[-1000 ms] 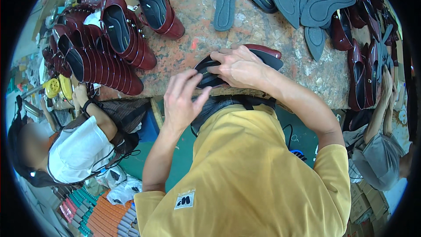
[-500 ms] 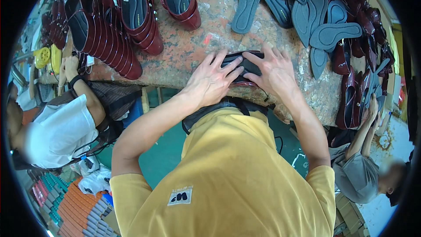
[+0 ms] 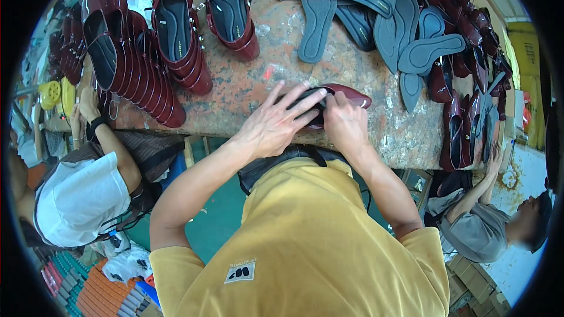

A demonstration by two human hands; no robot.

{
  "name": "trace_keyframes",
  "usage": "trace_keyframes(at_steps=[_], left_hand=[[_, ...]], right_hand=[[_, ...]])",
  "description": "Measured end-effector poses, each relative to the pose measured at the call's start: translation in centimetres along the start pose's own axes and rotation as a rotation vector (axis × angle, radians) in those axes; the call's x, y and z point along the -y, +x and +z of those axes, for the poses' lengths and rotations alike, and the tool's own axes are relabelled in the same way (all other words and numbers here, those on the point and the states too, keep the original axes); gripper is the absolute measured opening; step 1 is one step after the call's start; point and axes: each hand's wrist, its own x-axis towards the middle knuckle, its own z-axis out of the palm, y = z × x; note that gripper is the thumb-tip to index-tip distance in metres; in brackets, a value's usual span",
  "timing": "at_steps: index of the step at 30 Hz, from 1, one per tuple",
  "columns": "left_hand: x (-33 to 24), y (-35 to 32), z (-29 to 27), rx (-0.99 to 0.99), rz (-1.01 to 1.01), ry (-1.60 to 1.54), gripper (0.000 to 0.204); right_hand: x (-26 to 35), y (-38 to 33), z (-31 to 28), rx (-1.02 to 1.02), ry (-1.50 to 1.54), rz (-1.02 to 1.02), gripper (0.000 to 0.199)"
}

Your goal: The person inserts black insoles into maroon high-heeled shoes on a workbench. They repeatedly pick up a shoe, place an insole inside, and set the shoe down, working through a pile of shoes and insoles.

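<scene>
A glossy dark red shoe lies on its sole at the table's front edge, toe to the right, with a dark insole inside. Over its heel end rests my left hand, open, fingers spread and reaching across the shoe's opening. My right hand is closed, its fingers curled down at the front of the opening, just behind the toe. The hands cover much of the shoe, and the right fingertips are hidden.
Nested rows of red shoes stand at the left of the worn table. Loose grey insoles are heaped at the back right, beside more red shoes. A person in white sits left, another in grey right.
My right hand has gone from spread flat over the shoe to curled at its opening, uncovering the red toe. The left hand stays spread over the heel end. The whole view has shifted slightly.
</scene>
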Motion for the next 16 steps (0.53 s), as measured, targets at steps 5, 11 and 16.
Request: trace_keyframes(at_steps=[5,11,16], left_hand=[[1.4,0.0,0.2,0.147,0.172,0.175,0.074],[-2.0,8.5,-0.3,0.383,0.241,0.247,0.08],[1.0,4.3,0.6,0.284,0.202,0.155,0.109]], right_hand=[[-5.2,-0.5,-4.4,0.023,0.161,-0.364,0.092],[-9.4,-0.3,0.6,0.013,0.377,-0.146,0.124],[-9.9,-0.2,1.3,0.014,0.413,-0.152,0.123]])
